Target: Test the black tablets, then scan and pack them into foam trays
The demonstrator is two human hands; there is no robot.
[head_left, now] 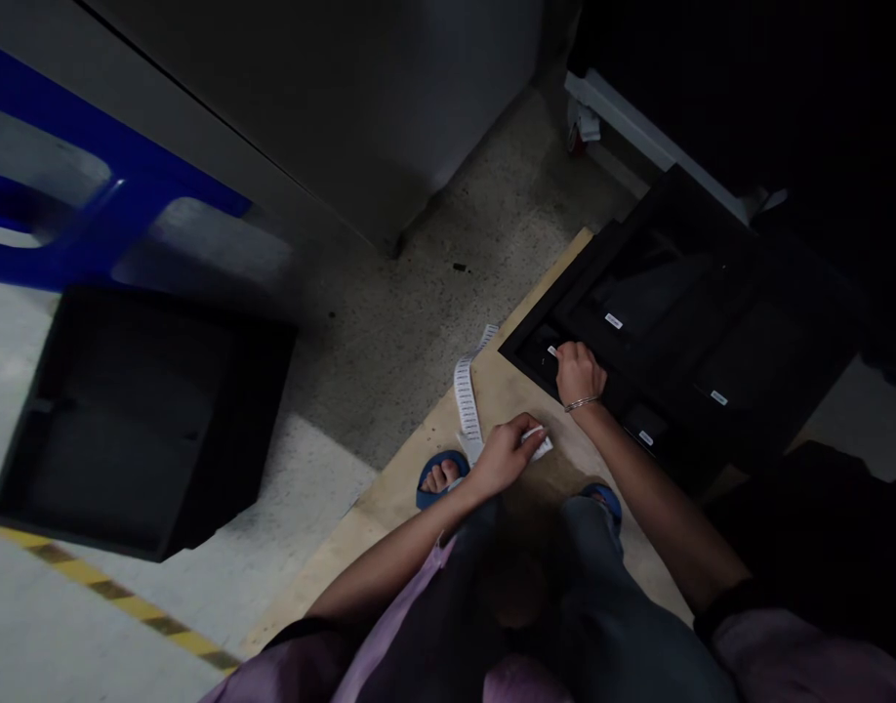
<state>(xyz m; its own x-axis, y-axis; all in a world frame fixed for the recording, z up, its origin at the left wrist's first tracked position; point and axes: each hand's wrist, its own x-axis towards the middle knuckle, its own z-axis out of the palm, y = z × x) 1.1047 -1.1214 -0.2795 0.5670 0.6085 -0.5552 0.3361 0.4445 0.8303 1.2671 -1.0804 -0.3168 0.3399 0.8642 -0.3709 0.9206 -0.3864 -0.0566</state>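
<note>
My left hand (503, 455) pinches the end of a long white strip of labels (466, 389), which trails away over the wooden board toward the floor. My right hand (581, 374) is closed, its fingertips at a small white label (552, 351) by the near left corner of a black tray (674, 293). Whether that label is stuck down or still between the fingers, I cannot tell. Three similar small labels, such as one at the upper left (613, 320), lie on dark pieces in the tray. A thin bracelet is on my right wrist.
The wooden board (389, 498) lies under my feet and the tray. An open black bin (118, 420) stands at left, near a blue plastic frame (89, 215) and yellow-black floor tape (111, 590). A grey cabinet (360, 107) is ahead; a dark unit with a pale edge is upper right.
</note>
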